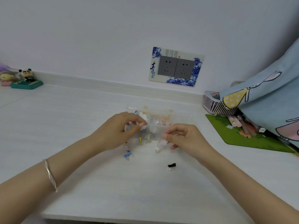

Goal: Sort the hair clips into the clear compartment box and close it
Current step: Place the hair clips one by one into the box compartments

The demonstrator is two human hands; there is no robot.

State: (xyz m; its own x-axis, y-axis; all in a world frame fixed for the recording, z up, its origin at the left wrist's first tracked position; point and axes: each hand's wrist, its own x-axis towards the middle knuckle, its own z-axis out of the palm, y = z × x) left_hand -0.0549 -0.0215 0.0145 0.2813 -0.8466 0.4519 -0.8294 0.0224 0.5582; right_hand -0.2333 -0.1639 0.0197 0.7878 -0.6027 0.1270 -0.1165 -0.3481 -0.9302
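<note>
A clear compartment box (178, 118) lies open on the white table, with small clips in several compartments: a yellow one (140, 139), a greenish one (148, 138), red ones (164, 122) and a blue one (127, 154) at the near left. My left hand (119, 131) hovers over the box's left side and pinches a white flower-shaped clip (144, 118) between thumb and forefinger. My right hand (184, 138) is over the box's right side, pinching a pale pink-and-white clip (159, 145). A black clip (171, 165) lies on the table in front of the box.
A green mat (226, 131) with pens and tubes lies to the right, beside a pink wire basket (213, 105) and a blue printed cloth (267, 102). Toy figures (26, 78) stand at the far left by the wall. The table's front edge (113, 218) is near.
</note>
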